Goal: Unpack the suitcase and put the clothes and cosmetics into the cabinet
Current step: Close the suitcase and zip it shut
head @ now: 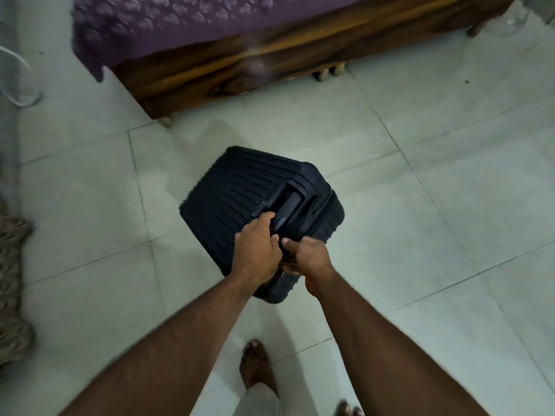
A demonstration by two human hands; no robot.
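Gripping the closed suitcase (240, 199) at its near end, both hands are curling fingers around it; left hand (259, 247), right hand (306, 256); it is resting on the floor (420, 205) near the bed (240, 64).

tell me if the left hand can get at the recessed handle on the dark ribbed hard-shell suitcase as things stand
Probably yes. The left hand already grips the near edge of the dark ribbed hard-shell suitcase, its fingertips just short of the recessed handle. Nothing lies between them. The right hand holds the same edge beside it, clear of that path.
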